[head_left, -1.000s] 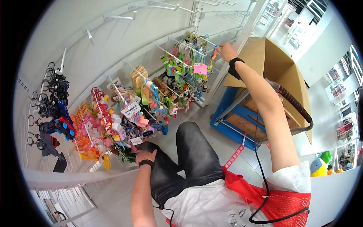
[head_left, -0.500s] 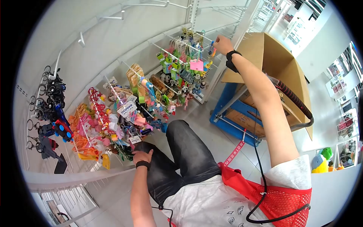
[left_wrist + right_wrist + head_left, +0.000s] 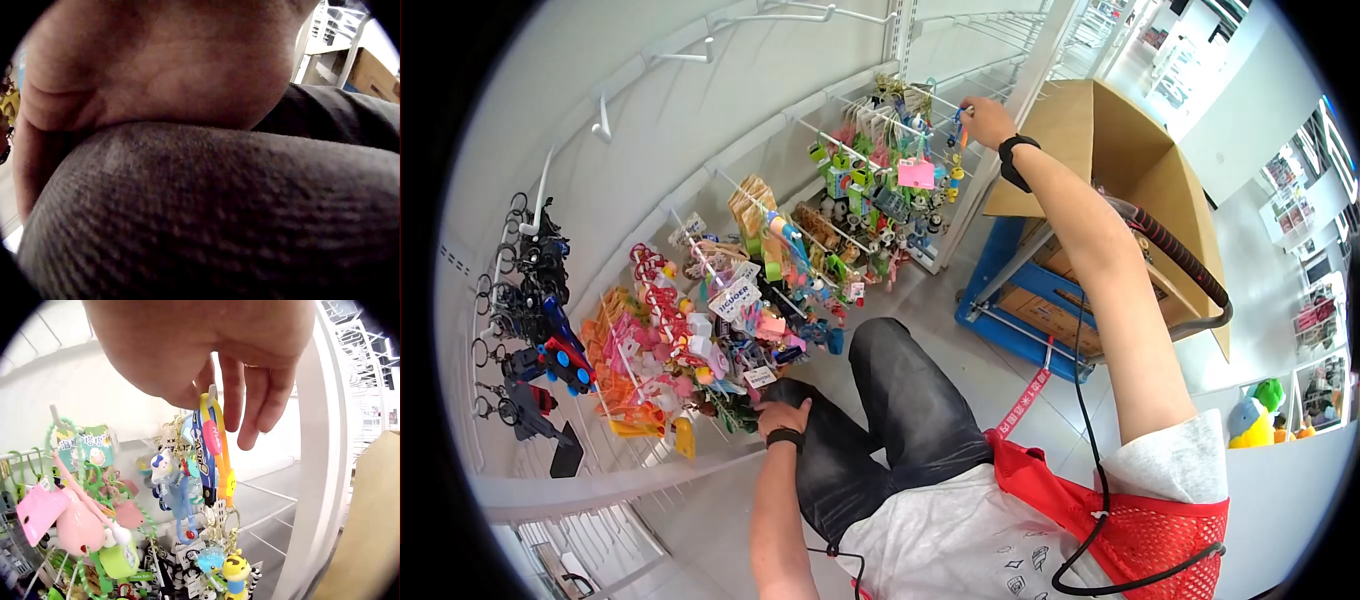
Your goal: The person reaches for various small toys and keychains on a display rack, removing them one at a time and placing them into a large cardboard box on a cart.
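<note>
At the end of a white display peg, my right hand (image 3: 990, 124) pinches the top of a keychain (image 3: 210, 450) with a looped strap in yellow, orange and blue. In the right wrist view the loop sits round the peg's upturned tip (image 3: 212, 395), with thumb and fingers right at it. Gold clasps and a yellow cartoon figure (image 3: 236, 578) hang below. Several other keychains (image 3: 164, 469) hang just behind it. My left hand (image 3: 784, 414) rests on the knee of my dark trousers (image 3: 187, 200), beside the hanging trinkets; its fingertips are partly hidden.
Pegs full of colourful keychains (image 3: 665, 350) line the wall rack. Black key rings with toy figures (image 3: 535, 300) hang at far left. Right of the rack's white post (image 3: 319, 425) stands an open cardboard box (image 3: 1135, 140) on a blue trolley (image 3: 990, 310).
My right hand has stayed by the peg end, its wrist turning slightly while it handles the strap. The head view has shifted a little. My left hand has stayed on the knee.
</note>
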The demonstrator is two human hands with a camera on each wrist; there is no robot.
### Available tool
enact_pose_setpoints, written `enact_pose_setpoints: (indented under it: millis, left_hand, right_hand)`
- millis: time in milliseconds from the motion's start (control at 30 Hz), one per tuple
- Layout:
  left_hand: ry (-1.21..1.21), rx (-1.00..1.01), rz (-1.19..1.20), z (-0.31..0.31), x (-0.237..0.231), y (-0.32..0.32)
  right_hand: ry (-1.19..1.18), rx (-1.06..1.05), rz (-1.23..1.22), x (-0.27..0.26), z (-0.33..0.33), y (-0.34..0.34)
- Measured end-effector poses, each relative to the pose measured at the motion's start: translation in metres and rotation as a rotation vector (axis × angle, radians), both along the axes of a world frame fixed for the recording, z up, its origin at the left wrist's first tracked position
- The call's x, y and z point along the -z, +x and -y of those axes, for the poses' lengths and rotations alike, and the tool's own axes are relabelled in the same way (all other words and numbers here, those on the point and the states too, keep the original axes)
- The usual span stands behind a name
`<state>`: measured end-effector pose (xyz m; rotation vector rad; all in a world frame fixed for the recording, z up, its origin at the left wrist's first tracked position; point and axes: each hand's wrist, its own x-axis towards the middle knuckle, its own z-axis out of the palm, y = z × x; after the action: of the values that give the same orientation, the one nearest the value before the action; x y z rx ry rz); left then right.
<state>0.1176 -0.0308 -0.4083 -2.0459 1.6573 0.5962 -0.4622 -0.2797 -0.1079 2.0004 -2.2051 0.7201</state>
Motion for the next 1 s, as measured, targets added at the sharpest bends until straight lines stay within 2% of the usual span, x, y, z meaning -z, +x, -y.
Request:
enact_pose_setpoints:
  millis: [67,100,167,267,367,433,467,567,633,700,833,900,933,1000]
  left_hand:
    - [-0.013,0.012,0.0,-0.001,0.007,0.005]
    - [-0.022,0.024,-0.004,-0.001,0.011,0.007]
    - [-0.012,0.015,0.0,-0.002,0.004,0.006]
    - [-0.02,0.021,0.024,-0.004,-0.002,0.0]
    - [-0.038,0.036,0.043,-0.004,0.01,0.001]
    - [-0.165,0.059,0.095,-0.005,0.003,-0.004]
    - [0.018,-0.016,0.018,0.0,-0.002,-0.002]
    - [-0.042,0.035,0.069,0.0,0.025,0.008]
    - [-0.006,0.022,0.059,0.003,0.018,0.003]
    - [0.027,0.034,0.07,0.005,0.014,0.001]
    - [0.019,0.066,0.065,0.004,0.017,0.004]
    - [0.04,0.05,0.084,0.003,0.016,0.003]
    - [0.041,0.049,0.086,0.003,0.017,0.004]
    - [0.039,0.069,0.038,0.004,0.018,0.005]
  right_hand:
    - [0.018,0.061,-0.138,0.002,0.005,0.001]
    - [0.015,0.061,-0.133,0.001,0.005,0.007]
    - [0.009,0.209,-0.261,-0.002,0.006,0.024]
    - [-0.101,0.144,-0.321,0.01,0.028,0.027]
    - [-0.093,0.102,-0.327,0.011,0.044,0.034]
    - [-0.077,0.086,-0.25,0.014,0.055,0.029]
    - [-0.059,0.057,-0.174,0.016,0.058,0.026]
    - [0.004,0.056,-0.059,0.019,0.068,0.01]
    - [0.051,0.077,-0.025,0.019,0.066,0.008]
    - [-0.088,0.053,-0.008,0.023,0.061,0.008]
    - [-0.088,0.008,0.065,0.023,0.059,0.004]
    - [-0.101,0.016,0.224,0.026,0.064,0.0]
    - [-0.1,0.015,0.226,0.029,0.068,-0.003]
    - [-0.117,0.105,0.25,0.036,0.068,-0.008]
